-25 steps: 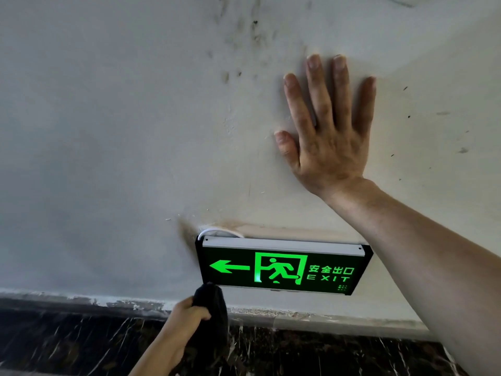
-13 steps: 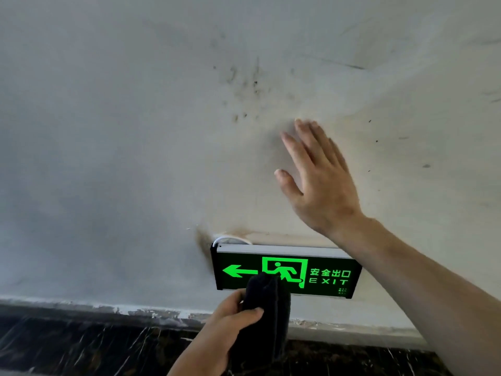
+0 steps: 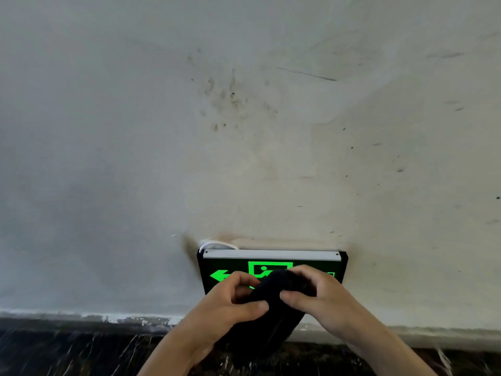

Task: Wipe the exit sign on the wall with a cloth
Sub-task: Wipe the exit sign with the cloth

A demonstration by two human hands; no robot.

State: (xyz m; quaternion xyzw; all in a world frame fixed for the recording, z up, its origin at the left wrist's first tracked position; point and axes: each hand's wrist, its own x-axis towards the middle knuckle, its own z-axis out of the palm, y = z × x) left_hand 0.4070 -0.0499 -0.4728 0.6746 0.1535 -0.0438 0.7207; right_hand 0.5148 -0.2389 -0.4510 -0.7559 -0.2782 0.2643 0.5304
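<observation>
While both hands, left hand [image 3: 230, 302] and right hand [image 3: 320, 299], grip the black cloth [image 3: 271, 308], the exit sign [image 3: 271, 264] glows green.

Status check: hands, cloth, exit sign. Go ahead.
Left hand and right hand both gripping the dark bunched cloth. Cloth held in front of the green-lit black exit sign low on the wall. Nothing else in the way.

Right hand [image 3: 322, 302] gone from the dirty white wall [image 3: 135, 131] above the black box-shaped exit sign with green glowing marks [image 3: 271, 264]. Now down in front of that sign, gripping the soft black cloth [image 3: 271, 308] together with the left hand [image 3: 230, 302]. Cloth now covering more of the green marks.
</observation>
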